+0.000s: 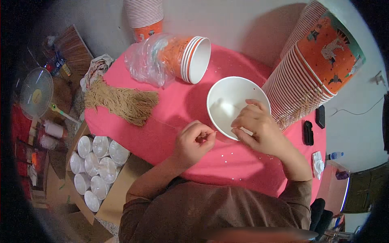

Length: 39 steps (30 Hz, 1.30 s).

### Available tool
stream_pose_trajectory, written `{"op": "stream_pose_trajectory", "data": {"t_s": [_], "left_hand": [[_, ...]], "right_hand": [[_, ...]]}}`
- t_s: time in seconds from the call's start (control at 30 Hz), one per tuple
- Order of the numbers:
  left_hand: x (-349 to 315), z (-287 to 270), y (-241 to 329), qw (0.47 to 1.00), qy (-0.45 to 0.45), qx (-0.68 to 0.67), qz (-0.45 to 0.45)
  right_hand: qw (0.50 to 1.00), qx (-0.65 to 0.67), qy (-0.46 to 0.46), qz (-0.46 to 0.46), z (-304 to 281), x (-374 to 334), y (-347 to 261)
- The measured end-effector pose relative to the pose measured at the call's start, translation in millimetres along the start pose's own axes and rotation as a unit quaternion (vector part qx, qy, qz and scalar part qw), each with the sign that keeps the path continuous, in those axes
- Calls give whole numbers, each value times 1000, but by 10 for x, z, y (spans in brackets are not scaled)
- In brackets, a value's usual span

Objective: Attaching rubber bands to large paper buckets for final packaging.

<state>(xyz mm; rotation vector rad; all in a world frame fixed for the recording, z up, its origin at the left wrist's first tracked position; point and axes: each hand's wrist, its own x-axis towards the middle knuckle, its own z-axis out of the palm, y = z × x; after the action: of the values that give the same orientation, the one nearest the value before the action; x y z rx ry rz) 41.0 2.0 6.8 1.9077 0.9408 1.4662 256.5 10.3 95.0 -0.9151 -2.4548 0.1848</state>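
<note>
A white-lined paper bucket faces me with its open mouth, at the middle of the table. Just left of its near rim, my left hand is closed in a pinch on a thin tan string, only a tip of which shows. My right hand hangs over the bucket's near right rim. Its thumb and forefinger come close together in a pinch, the other fingers curl over the opening, and whatever they hold is too small to make out. Left of the bucket lies a bundle of tan strings.
Nested orange-patterned buckets with strings lean at the right; another stack stands behind. Plastic-wrapped buckets lie at the back. A black case and crumpled tissue sit at the right edge. A carton of clear-topped tubs stands lower left.
</note>
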Motion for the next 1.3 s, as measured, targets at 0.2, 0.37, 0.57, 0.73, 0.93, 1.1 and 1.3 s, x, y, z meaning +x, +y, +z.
{"op": "stream_pose_trajectory", "data": {"t_s": [0.2, 0.37, 0.57, 0.73, 0.93, 1.1, 1.3], "left_hand": [[17, 88, -2, 1000, 11, -9, 0], [33, 83, 7, 1000, -13, -9, -6], [-42, -267, -85, 996, -67, -9, -51], [-41, -638, -250, 979, -135, -56, -143], [-36, -845, -226, 880, -223, -308, -285], [97, -884, -127, 820, -324, -408, -237], [120, -675, 126, 896, -259, -307, -188]], "right_hand": [[990, 99, -101, 26, 82, 166, 124], [990, 99, -93, -31, 151, 202, 196], [977, -206, 40, 25, -316, -52, 11], [904, -353, 154, 186, -818, -752, -168], [760, -482, 174, 400, -1050, -1256, -98], [818, -398, 36, 415, -1013, -1428, 56], [975, -150, -8, 166, -628, -535, -292]]}}
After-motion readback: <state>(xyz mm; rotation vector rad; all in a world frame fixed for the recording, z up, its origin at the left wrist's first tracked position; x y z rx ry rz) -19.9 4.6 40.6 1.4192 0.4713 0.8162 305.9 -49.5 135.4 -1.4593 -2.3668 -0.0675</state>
